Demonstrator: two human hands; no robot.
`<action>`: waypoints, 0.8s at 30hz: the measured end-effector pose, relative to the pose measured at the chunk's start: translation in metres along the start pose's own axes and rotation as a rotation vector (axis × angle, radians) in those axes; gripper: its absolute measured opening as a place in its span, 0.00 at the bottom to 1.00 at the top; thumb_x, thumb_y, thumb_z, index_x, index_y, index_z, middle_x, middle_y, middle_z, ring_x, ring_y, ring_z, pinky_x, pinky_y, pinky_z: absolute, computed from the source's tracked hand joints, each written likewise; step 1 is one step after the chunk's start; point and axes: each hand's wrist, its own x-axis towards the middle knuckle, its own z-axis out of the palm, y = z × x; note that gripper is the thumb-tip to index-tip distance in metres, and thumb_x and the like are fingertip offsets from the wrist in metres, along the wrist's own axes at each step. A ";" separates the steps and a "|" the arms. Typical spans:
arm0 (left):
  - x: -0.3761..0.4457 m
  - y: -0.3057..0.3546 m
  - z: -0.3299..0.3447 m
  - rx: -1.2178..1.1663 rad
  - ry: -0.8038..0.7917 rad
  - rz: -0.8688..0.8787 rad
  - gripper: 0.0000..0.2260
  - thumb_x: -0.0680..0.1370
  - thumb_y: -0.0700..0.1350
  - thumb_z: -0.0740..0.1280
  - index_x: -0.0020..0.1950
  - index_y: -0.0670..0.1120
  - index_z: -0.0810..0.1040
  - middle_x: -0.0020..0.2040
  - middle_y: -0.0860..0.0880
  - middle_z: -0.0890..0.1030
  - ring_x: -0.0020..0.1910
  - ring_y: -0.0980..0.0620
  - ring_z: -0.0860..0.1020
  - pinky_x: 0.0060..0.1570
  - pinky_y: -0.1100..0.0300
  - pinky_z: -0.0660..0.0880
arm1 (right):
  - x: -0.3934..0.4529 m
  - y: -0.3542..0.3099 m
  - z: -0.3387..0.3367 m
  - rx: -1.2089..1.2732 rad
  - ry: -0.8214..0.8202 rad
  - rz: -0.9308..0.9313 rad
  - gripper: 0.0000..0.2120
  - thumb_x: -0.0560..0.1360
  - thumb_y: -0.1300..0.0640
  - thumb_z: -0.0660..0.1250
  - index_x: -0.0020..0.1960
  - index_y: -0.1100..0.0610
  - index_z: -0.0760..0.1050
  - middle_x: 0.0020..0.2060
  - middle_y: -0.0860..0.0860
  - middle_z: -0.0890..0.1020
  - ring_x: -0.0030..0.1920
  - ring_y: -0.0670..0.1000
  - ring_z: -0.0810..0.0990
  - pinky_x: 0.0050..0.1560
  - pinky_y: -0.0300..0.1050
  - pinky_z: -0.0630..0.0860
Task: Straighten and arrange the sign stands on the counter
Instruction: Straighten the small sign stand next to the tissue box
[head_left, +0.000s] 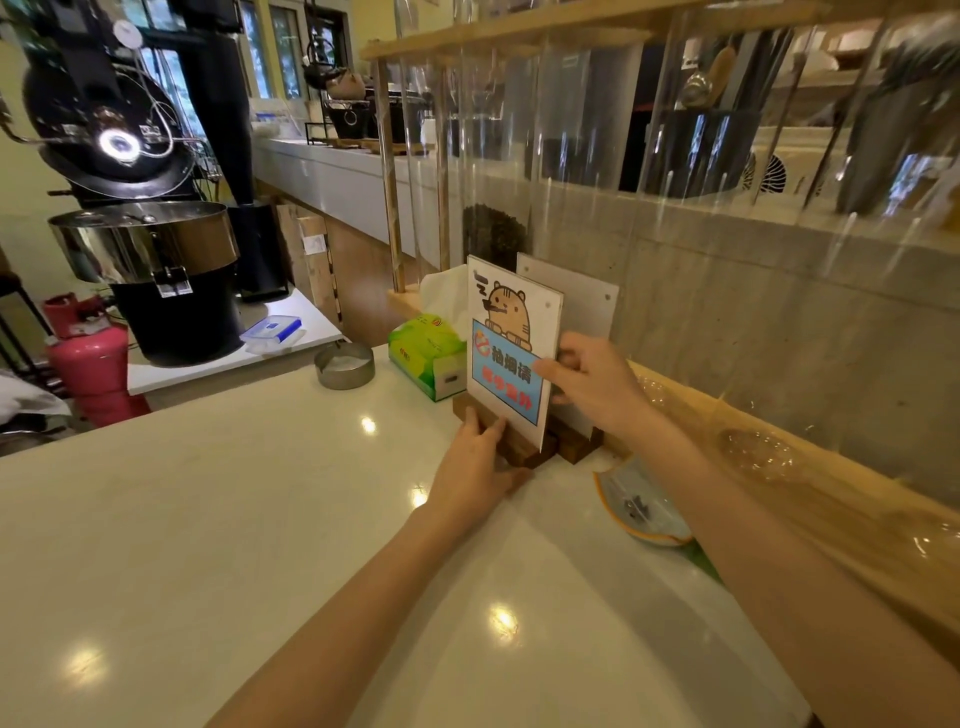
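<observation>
A white counter (208, 519) fills the lower frame; at its centre-right edge two sign stands sit one behind the other. The front sign stand (511, 338), showing a cartoon tiger, is pinched at its right edge by the right hand (592, 384), while the left hand (475, 467) grips its wooden base. The blank rear sign stand (582, 301) stands just behind. Left of them, a green tissue box (428, 358) holds tissues beside a metal ashtray (344, 365)
</observation>
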 end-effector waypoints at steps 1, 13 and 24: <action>-0.001 0.001 0.000 -0.006 0.006 0.006 0.33 0.72 0.51 0.67 0.73 0.46 0.56 0.75 0.42 0.54 0.71 0.45 0.60 0.69 0.55 0.62 | 0.000 0.000 -0.001 0.013 -0.001 0.011 0.15 0.76 0.63 0.61 0.62 0.61 0.71 0.62 0.57 0.78 0.61 0.57 0.77 0.38 0.36 0.76; -0.010 0.010 0.008 -0.039 0.036 0.015 0.29 0.72 0.51 0.67 0.70 0.47 0.63 0.69 0.44 0.63 0.64 0.47 0.67 0.63 0.54 0.70 | -0.012 0.003 -0.012 -0.022 0.016 0.092 0.14 0.76 0.60 0.62 0.61 0.59 0.73 0.60 0.57 0.79 0.60 0.57 0.78 0.53 0.55 0.80; -0.013 0.015 0.009 -0.068 0.018 0.001 0.29 0.72 0.50 0.67 0.71 0.47 0.62 0.72 0.43 0.59 0.68 0.46 0.65 0.67 0.53 0.68 | -0.016 0.005 -0.015 -0.018 0.036 0.097 0.14 0.75 0.61 0.63 0.61 0.59 0.72 0.59 0.57 0.80 0.59 0.56 0.79 0.49 0.50 0.80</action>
